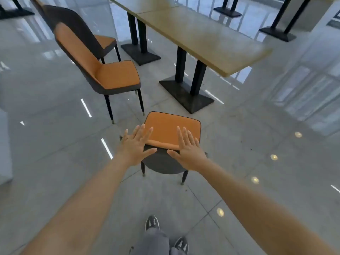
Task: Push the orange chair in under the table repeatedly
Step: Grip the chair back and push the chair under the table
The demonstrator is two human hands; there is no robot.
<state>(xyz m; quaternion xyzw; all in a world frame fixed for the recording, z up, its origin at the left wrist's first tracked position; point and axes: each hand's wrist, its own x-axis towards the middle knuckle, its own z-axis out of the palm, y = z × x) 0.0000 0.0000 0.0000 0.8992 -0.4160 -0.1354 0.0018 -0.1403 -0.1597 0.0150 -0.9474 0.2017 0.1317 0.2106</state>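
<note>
The person stands behind an orange chair (172,134) and looks down on it from above. Both arms are stretched forward. The left hand (135,146) and the right hand (187,150) are flat, with the fingers spread wide; neither grip is closed on anything. The hands are over the top edge of the chair back, one at each corner, but from this angle it is not clear if the palms touch the back or only hover just above it.

The chair stands on the grey tiled floor (248,153), facing the near end of the counter (207,39). Its seat is completely in the open, near the black foot (185,96) of the counter, and no part of it is under the top. So this push seems to be at its very beginning: the hands are in place, and the whole travel under the counter is left to do.

A second chair (110,70) stands to the left, also pulled out and turned towards the counter. How many pushes are already done cannot be read from here.
</note>
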